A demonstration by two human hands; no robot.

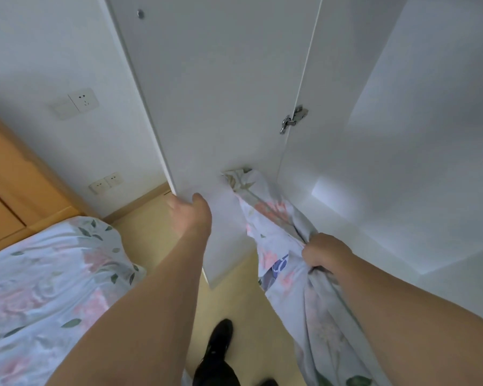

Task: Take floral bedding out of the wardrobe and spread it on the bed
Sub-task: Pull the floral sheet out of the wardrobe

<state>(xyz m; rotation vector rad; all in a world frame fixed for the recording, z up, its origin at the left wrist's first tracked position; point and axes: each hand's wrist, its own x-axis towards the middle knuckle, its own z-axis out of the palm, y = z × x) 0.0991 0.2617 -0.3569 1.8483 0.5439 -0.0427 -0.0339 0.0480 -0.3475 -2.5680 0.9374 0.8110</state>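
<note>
A long bunch of floral bedding point(276, 227), pale with pink and blue flowers, trails out of the open white wardrobe point(374, 162) and hangs down toward the floor. My right hand point(322, 253) grips a gathered fold of it just outside the wardrobe. My left hand point(191, 215) holds the lower edge of the open wardrobe door point(207, 107), fingers curled round the far side. The bedding's far end lies crumpled at the wardrobe's bottom corner.
A bed point(48, 288) with a floral cover fills the lower left. Behind it stands a wooden cabinet point(9, 176), and wall sockets point(106, 181) sit low on the wall. My black shoe point(221, 341) stands on the yellow floor between bed and wardrobe.
</note>
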